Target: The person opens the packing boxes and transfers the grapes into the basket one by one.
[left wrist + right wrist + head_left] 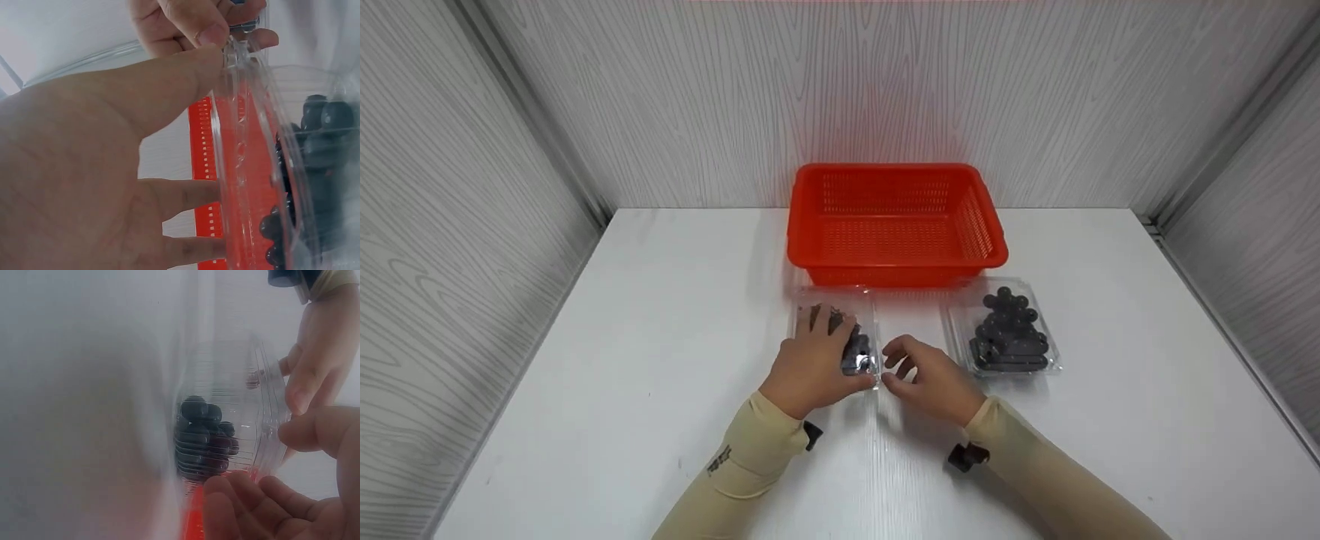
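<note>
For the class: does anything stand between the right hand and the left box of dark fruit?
Nothing visible does. The right hand is right at the near right corner of the left box. The left hand rests on it, thumb beside that corner.

Basket [900, 276]: is showing bright red, with a pattern of small pierced slots.
Left container [851, 295]: is staying colourless and clear, the basket's red coming through it in the left wrist view.
Left fruit [856, 351]: is looking near-black, some pieces turning purplish in the right wrist view.
Right container [962, 337]: is appearing clear.
Right fruit [1009, 324]: is looking near-black.
Sleeves [757, 446]: are showing plain beige, the left bearing a small dark mark [719, 460].
Surface [660, 337]: is gleaming white.
Far wall [697, 97]: is displaying pale grey wood grain, blushing pink above the basket.
</note>
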Motion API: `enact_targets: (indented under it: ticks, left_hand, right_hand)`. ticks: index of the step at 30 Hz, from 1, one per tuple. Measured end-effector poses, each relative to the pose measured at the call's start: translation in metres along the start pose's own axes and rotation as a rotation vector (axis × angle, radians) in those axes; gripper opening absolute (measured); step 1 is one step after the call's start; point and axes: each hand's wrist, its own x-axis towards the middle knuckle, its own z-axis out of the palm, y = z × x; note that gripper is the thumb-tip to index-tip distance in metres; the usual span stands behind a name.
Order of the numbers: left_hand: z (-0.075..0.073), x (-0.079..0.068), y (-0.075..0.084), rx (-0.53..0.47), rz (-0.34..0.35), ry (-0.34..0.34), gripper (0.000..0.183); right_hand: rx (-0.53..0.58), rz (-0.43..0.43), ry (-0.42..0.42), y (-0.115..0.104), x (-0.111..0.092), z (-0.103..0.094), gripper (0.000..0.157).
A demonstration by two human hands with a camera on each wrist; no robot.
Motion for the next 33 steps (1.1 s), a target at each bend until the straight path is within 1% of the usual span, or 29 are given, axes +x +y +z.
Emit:
enact_targets:
  ticks: [3,5,7,10,14,18,21,23,27,30,33]
  left_hand:
    - [0.002,0.001,0.001,0.03,0.017,0.021,0.095]
    - [0.004,0.001,0.002,0.038,0.03,0.046,0.095]
    - [0.005,0.002,0.003,0.044,0.043,0.064,0.094]
    - [0.006,0.002,0.003,0.042,0.058,0.068,0.094]
    - [0.004,0.003,0.001,0.048,0.082,0.042,0.095]
    - [0.002,0.004,0.0,0.06,0.09,0.016,0.094]
    - [0.002,0.004,0.0,0.071,0.092,0.012,0.094]
    - [0.002,0.004,0.001,0.08,0.093,0.012,0.094]
    - [0.002,0.002,0.002,0.085,0.099,0.017,0.095]
    - [0.002,0.001,0.003,0.084,0.096,0.028,0.095]
    - [0.004,0.0,0.003,0.095,0.088,0.044,0.095]
  right_hand:
    - [0.173,0.026,-0.059,0.004,0.002,0.0,0.031]
    - [0.322,0.06,-0.095,0.007,0.003,0.0,0.035]
    - [0.441,0.1,-0.118,0.01,0.005,0.001,0.038]
    - [0.566,0.137,-0.163,0.016,0.006,0.002,0.041]
    - [0.661,0.163,-0.241,0.021,0.007,0.004,0.043]
    - [0.716,0.156,-0.285,0.023,0.008,0.004,0.046]
    - [0.731,0.132,-0.295,0.023,0.008,0.003,0.047]
    - [0.735,0.113,-0.295,0.023,0.008,0.002,0.046]
    - [0.707,0.104,-0.284,0.023,0.008,0.002,0.043]
    - [0.677,0.118,-0.263,0.022,0.008,0.003,0.043]
    - [0.694,0.121,-0.254,0.021,0.007,0.005,0.044]
